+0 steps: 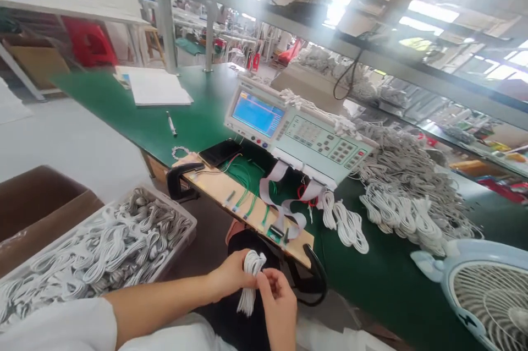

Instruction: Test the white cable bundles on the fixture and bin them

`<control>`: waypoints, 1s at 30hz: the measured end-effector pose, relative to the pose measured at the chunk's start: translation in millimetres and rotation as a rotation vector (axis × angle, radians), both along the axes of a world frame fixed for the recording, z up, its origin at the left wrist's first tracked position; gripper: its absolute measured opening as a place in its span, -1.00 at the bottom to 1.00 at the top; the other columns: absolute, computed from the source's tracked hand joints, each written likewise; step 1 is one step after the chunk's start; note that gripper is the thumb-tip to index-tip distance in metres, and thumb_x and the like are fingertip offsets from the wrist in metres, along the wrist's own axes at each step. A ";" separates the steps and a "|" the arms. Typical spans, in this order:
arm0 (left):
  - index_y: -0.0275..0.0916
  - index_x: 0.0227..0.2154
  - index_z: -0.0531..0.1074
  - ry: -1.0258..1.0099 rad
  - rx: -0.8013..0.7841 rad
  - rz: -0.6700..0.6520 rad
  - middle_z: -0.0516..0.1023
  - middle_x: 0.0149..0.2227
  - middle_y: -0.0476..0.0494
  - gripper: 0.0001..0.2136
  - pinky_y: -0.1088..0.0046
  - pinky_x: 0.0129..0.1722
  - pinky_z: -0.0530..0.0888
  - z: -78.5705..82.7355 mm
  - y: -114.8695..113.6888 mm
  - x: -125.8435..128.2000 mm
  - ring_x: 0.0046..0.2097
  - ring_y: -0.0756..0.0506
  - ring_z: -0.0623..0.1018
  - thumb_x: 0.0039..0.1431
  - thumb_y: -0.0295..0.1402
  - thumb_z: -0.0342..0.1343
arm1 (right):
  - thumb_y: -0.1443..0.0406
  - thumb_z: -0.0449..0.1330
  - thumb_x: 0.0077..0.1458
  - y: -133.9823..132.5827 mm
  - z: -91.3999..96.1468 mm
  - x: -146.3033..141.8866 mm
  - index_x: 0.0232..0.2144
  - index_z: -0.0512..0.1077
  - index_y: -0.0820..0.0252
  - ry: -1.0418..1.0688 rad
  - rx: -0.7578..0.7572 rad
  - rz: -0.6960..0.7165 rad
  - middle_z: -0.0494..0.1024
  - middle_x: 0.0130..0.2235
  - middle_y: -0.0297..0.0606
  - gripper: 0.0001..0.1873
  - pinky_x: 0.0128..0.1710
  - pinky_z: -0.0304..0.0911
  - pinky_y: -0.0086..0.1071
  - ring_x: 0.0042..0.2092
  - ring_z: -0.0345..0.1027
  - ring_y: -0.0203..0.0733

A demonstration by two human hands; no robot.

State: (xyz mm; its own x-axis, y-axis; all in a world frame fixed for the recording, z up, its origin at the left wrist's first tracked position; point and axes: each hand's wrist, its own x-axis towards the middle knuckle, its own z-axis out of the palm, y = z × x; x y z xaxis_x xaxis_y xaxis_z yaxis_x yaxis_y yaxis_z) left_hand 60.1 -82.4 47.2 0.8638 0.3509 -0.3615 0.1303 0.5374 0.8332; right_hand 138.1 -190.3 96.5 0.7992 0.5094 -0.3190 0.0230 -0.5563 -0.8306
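Observation:
My left hand [231, 275] is closed around a folded bundle of white cable [252, 263], held over my lap in front of the bench edge. Looped cable sticks out above the fingers, and a loose tail hangs below them. My right hand [279, 297] is pinched against the bundle's right side, with thumb and fingertips on the cable; the exact strand between them is too small to make out. Just beyond both hands lies a wooden test board [247, 208] with small connectors and green wires, clamped to the bench edge.
A tester with a blue screen [258, 114] stands on the green bench [206, 89]. Cable bundles [350, 224] and a large cable heap [412, 169] lie right, near a fan [490, 296]. At left are a plastic bin [192, 224] of cables and a cardboard box [45, 191].

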 end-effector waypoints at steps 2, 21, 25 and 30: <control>-0.29 -0.37 0.35 -0.010 0.232 0.007 0.36 -0.38 -0.02 -0.75 0.54 -0.34 0.29 4.0 -8.3 4.1 -0.34 0.01 0.34 -0.22 -0.47 0.15 | 0.10 0.24 -0.20 -0.8 -4.1 3.0 -0.49 0.39 0.24 0.032 0.044 0.002 0.42 -0.53 -0.35 -0.68 -0.45 0.22 -0.49 -0.47 0.29 -0.29; -0.19 -0.07 0.33 -0.370 0.081 -0.138 0.32 -0.14 -0.16 -0.59 0.47 -0.23 0.35 34.9 4.0 3.4 -0.14 -0.07 0.35 -0.03 -0.27 0.14 | 0.16 0.29 -0.24 4.3 7.6 22.9 -0.28 0.47 0.27 0.437 0.294 -0.222 0.54 -0.38 -0.20 -0.58 -0.36 0.31 -0.37 -0.34 0.40 -0.13; -0.30 -0.34 0.40 -0.333 -0.171 -0.086 0.39 -0.39 -0.06 -0.74 0.52 -0.34 0.33 34.6 15.3 14.9 -0.35 0.03 0.39 -0.10 -0.27 0.20 | 0.16 0.32 -0.27 5.6 6.8 31.7 -0.29 0.49 0.28 0.404 0.284 -0.239 0.55 -0.34 -0.19 -0.56 -0.31 0.31 -0.34 -0.28 0.39 -0.09; -0.37 -0.41 0.41 -0.063 -0.287 0.016 0.46 -0.50 -0.09 -0.68 0.55 -0.48 0.32 22.6 25.1 23.8 -0.49 0.05 0.42 -0.16 -0.20 0.22 | 0.20 0.32 -0.26 10.9 4.9 32.3 -0.36 0.51 0.21 0.487 0.342 -0.260 0.55 -0.41 -0.29 -0.67 -0.43 0.26 -0.50 -0.41 0.35 -0.27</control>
State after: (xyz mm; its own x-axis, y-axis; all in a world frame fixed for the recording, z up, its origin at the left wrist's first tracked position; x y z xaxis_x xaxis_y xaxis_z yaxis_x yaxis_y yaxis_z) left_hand 83.9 -57.3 69.8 0.8829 0.2561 -0.3935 0.0726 0.7536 0.6533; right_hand 170.4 -179.3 101.4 0.7151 0.4558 -0.5299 -0.5006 -0.1951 -0.8434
